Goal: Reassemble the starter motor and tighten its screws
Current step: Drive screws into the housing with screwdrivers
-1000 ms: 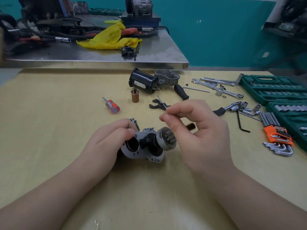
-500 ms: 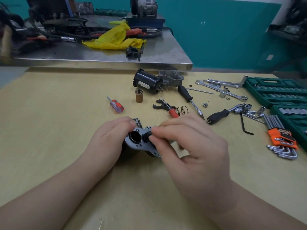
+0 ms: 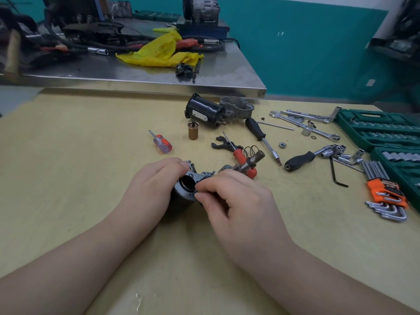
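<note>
The starter housing (image 3: 186, 186), a black cylinder with a silver flange and an open round bore, lies on the yellow table (image 3: 68, 178). My left hand (image 3: 154, 187) grips it from the left, fingers curled over the flange top. From the right, my right hand (image 3: 238, 201) pinches the flange edge beside the bore; whatever small part lies under the fingertips is hidden. A pinion shaft (image 3: 252, 160) sticks up to the right from behind my right hand. Loose screws (image 3: 192, 165) lie just behind the flange.
Behind lie a black motor body (image 3: 205, 112), grey cast housing (image 3: 236, 106), brass sleeve (image 3: 193, 131), small screwdriver (image 3: 161, 143), black fork (image 3: 221, 145), spring (image 3: 251, 151) and black screwdriver (image 3: 261, 135). Wrenches (image 3: 304, 123), hex keys (image 3: 384, 194) and a green socket case (image 3: 377, 130) fill the right. Steel bench (image 3: 136, 73) at back.
My right hand came down from above the pinion and now pinches at the flange. The housing has turned, so the pinion gear is hidden and the shaft shows behind my hand.
</note>
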